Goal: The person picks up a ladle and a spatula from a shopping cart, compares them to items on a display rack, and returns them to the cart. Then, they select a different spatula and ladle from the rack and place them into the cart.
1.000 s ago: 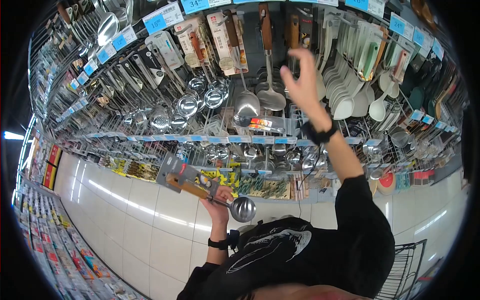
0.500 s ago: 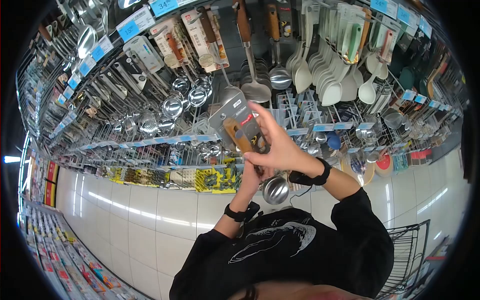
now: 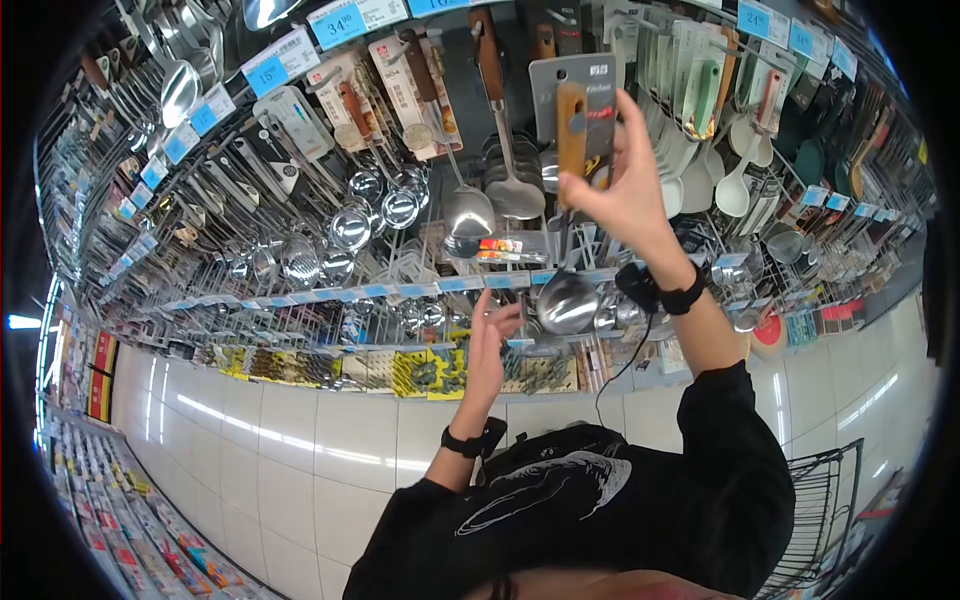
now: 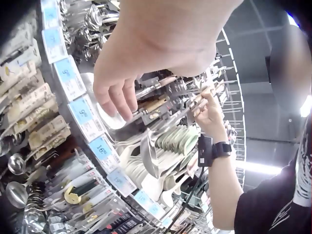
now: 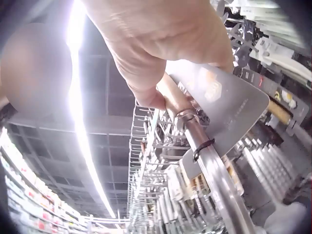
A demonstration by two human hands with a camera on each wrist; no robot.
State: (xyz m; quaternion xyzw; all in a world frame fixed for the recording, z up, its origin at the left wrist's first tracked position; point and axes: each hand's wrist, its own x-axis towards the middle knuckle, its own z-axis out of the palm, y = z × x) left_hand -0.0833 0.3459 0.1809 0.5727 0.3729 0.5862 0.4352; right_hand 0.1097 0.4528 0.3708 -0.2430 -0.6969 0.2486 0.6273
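R hand (image 3: 630, 195) grips ladle (image 5: 213, 168) by wooden hdl (image 3: 571, 140) w/ backing card (image 3: 600, 105), thumb on hdl, fingers at card's R edge, bowl (image 3: 568, 303) below them, before rack's front edge (image 3: 462, 284); L hand (image 3: 486, 350) fingers loosely apart, near same edge.

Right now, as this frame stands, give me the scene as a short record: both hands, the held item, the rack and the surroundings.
Right hand: raised before the rack, gripping the ladle by its wooden handle
Left hand: lower, apart from the ladle, holding nothing visible
Held item: ladle with metal bowl hanging lowest; grey card behind the handle
Rack: hanging steel spatulas, pale spoons, blue-and-white price labels
Surroundings: tiled floor; black wire cart on the person's right
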